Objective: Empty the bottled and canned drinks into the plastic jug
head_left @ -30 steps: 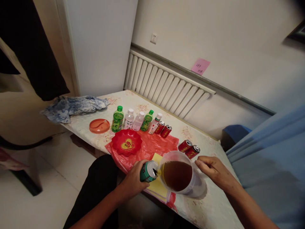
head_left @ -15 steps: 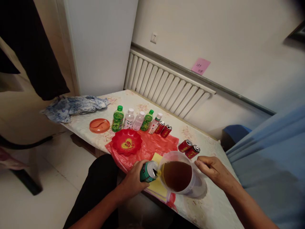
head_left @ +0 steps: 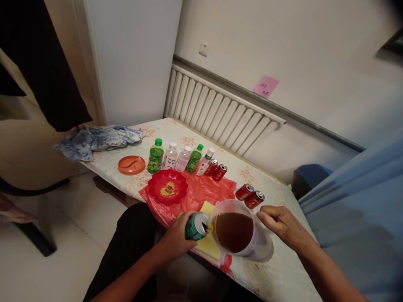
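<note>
Two bare hands work over a table point(head_left: 277, 272). The left hand point(head_left: 179, 237) has its fingers wrapped snugly around a green can point(head_left: 195, 225), thumb beneath, with the can's top tilted towards the right hand point(head_left: 281, 224). The right fingers are curled into a fist at the side of a clear jug point(head_left: 263, 243); the handle is hidden, but they appear to grip it. The jug leans towards the left fingers, its spout point(head_left: 211, 225) right at the can's opening.

Dark brown liquid point(head_left: 234, 233) fills a good part of the jug and looks yellowish at the spout. Pouring from jug to can seems under way and unfinished, since plenty of liquid remains; the level inside the can is hidden.

Just beyond the right fingers are two red cans point(head_left: 254, 200), apart from both hands. Farther off, ahead of the left fingers, two more red cans point(head_left: 219, 172) end a row of five capped bottles point(head_left: 182, 159). How full these cans are, I cannot tell.

Nearer the left fingers lie a red plate point(head_left: 153, 188) and a red bag point(head_left: 210, 188); a yellow cloth point(head_left: 211, 247) lies below the can and jug.
</note>
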Motion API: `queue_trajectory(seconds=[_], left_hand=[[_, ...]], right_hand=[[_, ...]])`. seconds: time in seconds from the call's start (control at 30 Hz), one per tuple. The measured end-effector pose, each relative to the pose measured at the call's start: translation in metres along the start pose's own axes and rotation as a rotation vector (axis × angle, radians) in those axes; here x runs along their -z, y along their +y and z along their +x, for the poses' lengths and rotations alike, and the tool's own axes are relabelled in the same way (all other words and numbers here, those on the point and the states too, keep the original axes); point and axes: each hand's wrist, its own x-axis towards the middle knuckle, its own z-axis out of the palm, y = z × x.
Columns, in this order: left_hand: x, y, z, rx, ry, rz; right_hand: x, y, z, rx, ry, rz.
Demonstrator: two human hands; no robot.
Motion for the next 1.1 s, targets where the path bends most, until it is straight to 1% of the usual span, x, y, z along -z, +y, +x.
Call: queue_trajectory(seconds=[0.27, 0.47, 0.6, 0.7, 0.8, 0.9, 1.1], left_hand=[[0.0, -0.002, -0.001, 0.008, -0.013, 0.017], [0.003, 0.002, -0.001, 0.041, -0.011, -0.005], [0.005, 0.003, 0.001, 0.067, -0.009, -0.022], [0.005, 0.0, 0.004, 0.078, 0.009, -0.041], [0.005, -0.007, 0.006, 0.09, 0.029, -0.045], [0.006, -0.013, 0.008, 0.109, 0.033, -0.046], [0.007, -0.02, 0.012, 0.164, 0.056, -0.108]], right_hand=[[-0.002, 0.002, 0.002, -0.007, 0.002, -0.016], [-0.007, 0.013, 0.004, -0.018, -0.01, 0.051], [-0.014, 0.026, 0.008, -0.03, -0.015, 0.162], [-0.022, 0.038, 0.015, -0.054, 0.008, 0.347], [-0.031, 0.046, 0.026, -0.119, 0.087, 0.568], [-0.038, 0.049, 0.041, -0.16, 0.215, 0.725], [-0.053, 0.045, 0.084, -0.087, 0.428, 0.997]])
